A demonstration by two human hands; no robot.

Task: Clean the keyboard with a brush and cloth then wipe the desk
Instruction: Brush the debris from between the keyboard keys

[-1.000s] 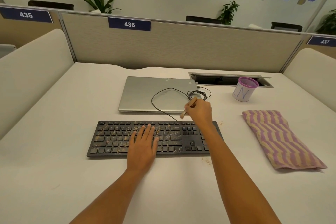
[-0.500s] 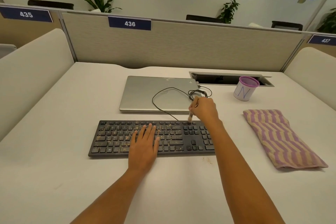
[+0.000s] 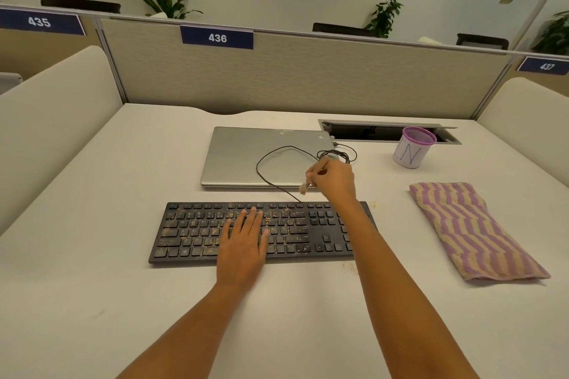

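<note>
A black keyboard (image 3: 191, 234) lies across the middle of the white desk (image 3: 92, 301), its left and centre keys strewn with tan crumbs. My left hand (image 3: 244, 244) rests flat on the centre keys, fingers apart. My right hand (image 3: 334, 178) hovers just behind the keyboard's right part, pinching a small brush (image 3: 305, 185) whose bristles point down and left, above the desk. A purple and tan striped cloth (image 3: 471, 231) lies folded on the desk to the right of the keyboard.
A shut silver laptop (image 3: 240, 157) lies behind the keyboard with a black cable (image 3: 261, 174) looped over it. A purple mesh cup (image 3: 412, 148) stands at the back right beside an open cable slot (image 3: 369, 132). Crumbs (image 3: 349, 268) dot the desk near the keyboard's right front corner. Padded dividers wall the desk.
My right hand swept the brush down to the keyboard's back edge, then lifted it up and left again. My left hand has stayed flat on the keys.
</note>
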